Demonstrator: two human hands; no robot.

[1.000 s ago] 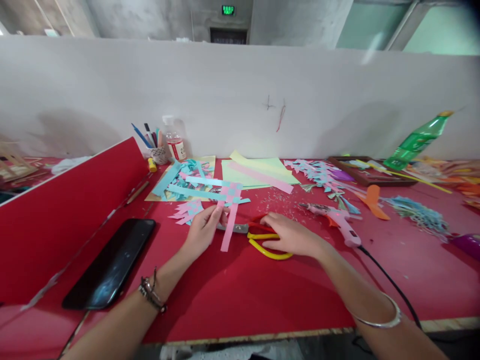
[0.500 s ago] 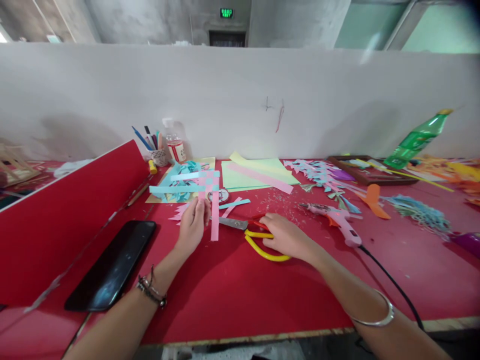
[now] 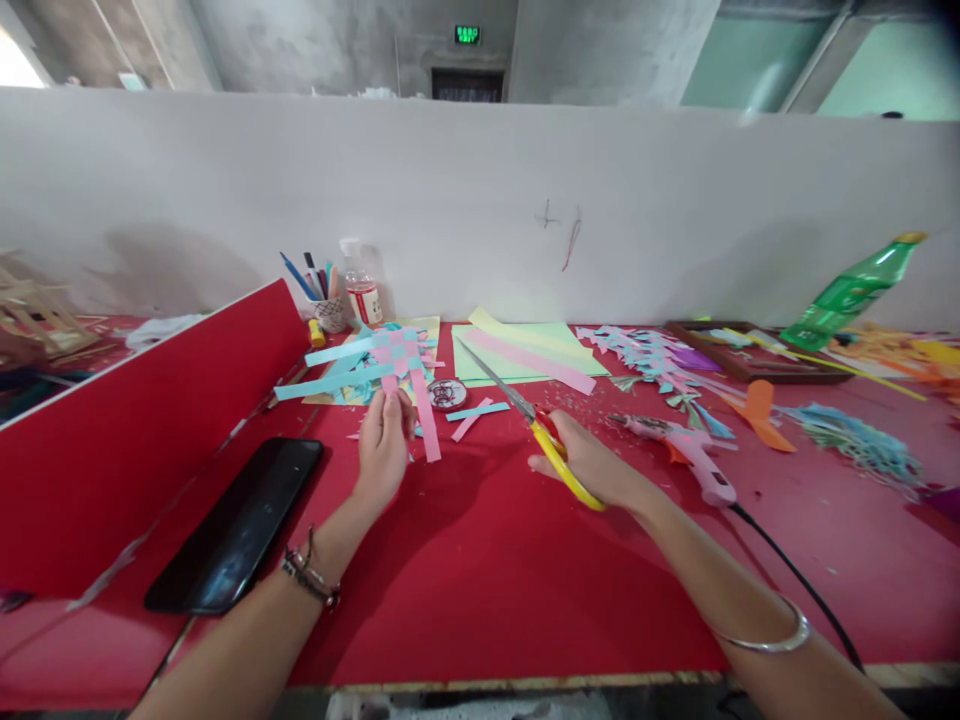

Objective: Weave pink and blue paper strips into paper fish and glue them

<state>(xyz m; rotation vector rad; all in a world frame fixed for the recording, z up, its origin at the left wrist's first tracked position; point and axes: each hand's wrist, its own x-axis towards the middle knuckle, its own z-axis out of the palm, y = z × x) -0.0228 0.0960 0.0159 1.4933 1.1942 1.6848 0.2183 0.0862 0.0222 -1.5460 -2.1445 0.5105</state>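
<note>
left hand (image 3: pixel 384 445) holds woven strips (image 3: pixel 399 350); right hand (image 3: pixel 596 462), scissors (image 3: pixel 525 408).

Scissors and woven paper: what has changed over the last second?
The left hand has carried the woven paper to the left. The right hand has swung the scissors from pointing left to pointing forward and left, now apart from the weave. Nothing was taken up or let go. The glue gun and phone stayed put.

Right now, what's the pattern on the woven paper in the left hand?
Woven paper: pink and light-blue checks, seen in the head view.
</note>
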